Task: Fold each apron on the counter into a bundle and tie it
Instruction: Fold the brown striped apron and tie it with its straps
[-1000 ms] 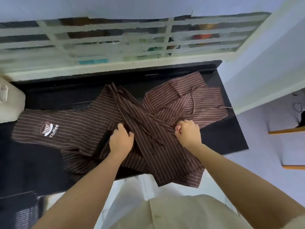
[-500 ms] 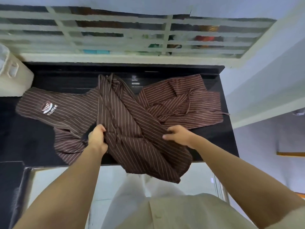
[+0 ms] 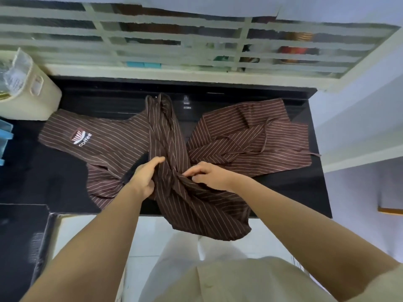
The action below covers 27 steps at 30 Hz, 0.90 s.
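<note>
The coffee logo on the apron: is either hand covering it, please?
No, the coffee logo lies bare, clear of the left hand.

The logo apron [image 3: 104, 140] lies on the surface [image 3: 43, 184] at 9 o'clock, a second apron [image 3: 250, 136] at 3 o'clock. Between them the bunched apron [image 3: 196, 210] overlaps both and hangs over the near edge at 6 o'clock. A storage bin [image 3: 28, 94] stands at 10 o'clock; a window grille [image 3: 174, 42] runs behind at 12 o'clock.
</note>
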Tool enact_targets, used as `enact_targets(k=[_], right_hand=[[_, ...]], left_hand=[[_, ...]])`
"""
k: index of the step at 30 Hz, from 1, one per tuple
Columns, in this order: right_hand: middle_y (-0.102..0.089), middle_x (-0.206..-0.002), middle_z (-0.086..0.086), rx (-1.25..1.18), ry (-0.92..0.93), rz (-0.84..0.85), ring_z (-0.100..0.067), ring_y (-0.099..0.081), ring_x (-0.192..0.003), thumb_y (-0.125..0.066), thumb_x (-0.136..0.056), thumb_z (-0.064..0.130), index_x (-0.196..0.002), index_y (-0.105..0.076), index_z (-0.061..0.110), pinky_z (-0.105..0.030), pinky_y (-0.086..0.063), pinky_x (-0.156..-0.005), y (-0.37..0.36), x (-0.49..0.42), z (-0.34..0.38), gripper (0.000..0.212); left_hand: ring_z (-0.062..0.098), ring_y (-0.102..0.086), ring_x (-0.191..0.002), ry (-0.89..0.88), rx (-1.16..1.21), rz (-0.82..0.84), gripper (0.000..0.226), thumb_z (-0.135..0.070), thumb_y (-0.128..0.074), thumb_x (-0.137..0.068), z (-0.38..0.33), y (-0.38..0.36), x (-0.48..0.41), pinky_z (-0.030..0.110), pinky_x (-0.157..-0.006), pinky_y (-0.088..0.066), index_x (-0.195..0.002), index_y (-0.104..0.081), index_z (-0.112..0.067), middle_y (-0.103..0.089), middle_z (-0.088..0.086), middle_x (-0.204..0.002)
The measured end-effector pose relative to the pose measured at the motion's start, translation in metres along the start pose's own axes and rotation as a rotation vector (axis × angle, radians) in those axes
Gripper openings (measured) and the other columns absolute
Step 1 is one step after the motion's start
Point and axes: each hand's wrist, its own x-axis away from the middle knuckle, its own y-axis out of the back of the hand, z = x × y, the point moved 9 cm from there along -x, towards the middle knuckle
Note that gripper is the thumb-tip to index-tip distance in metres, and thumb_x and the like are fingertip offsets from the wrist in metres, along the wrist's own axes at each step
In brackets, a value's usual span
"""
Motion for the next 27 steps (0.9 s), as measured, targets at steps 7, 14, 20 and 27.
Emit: enact_targets(k=[7,14,20,27], right_hand=[[-0.025,-0.142,-0.004,0.208,-0.051,0.008,-0.024,-0.032,-0.132,-0.054,-0.097,0.014,-0.127,-0.056,0.035,-0.041,-0.027,-0.117,-0.013,-0.026,-0.008,0.036],[-0.054,-0.111,-0.003,0.316,-0.242,0.092,-0.019,-0.055,-0.097,-0.072,-0.087,0.025,-0.132,-0.044,0.017,-0.032,-0.049,-0.085,-0.018,-0.025,-0.022,0.053],[-0.058,-0.118,-0.01,0.339,-0.16,0.041,-0.025,-0.054,-0.107,-0.053,-0.098,0.02,-0.114,-0.063,0.007,-0.036,-0.043,-0.097,-0.012,-0.013,-0.012,0.023],[-0.057,-0.084,-0.001,-0.113,-0.413,-0.108,-0.018,-0.056,-0.078,-0.048,-0.098,0.022,-0.107,-0.06,0.013,-0.024,-0.041,-0.064,0.057,0.033,-0.03,0.017]], left_hand=[[0.025,-0.064,-0.101,-0.008,-0.231,0.083,0.049,-0.027,-0.074,-0.084,-0.011,-0.011,-0.005,0.042,-0.089,-0.053,-0.127,-0.057,-0.01,-0.065,0.01,-0.118],[0.026,-0.061,-0.114,-0.009,-0.183,0.076,0.045,-0.024,-0.063,-0.094,-0.009,-0.003,-0.012,0.046,-0.107,-0.043,-0.135,-0.052,-0.01,-0.063,0.01,-0.127],[0.025,-0.057,-0.119,-0.055,-0.202,0.088,0.042,-0.03,-0.052,-0.1,-0.015,-0.007,-0.008,0.042,-0.108,-0.041,-0.138,-0.048,-0.014,-0.059,0.008,-0.131],[0.029,-0.055,-0.12,-0.058,-0.237,0.096,0.044,-0.025,-0.053,-0.1,-0.018,-0.011,-0.005,0.041,-0.104,-0.043,-0.141,-0.043,-0.012,-0.056,0.011,-0.135]])
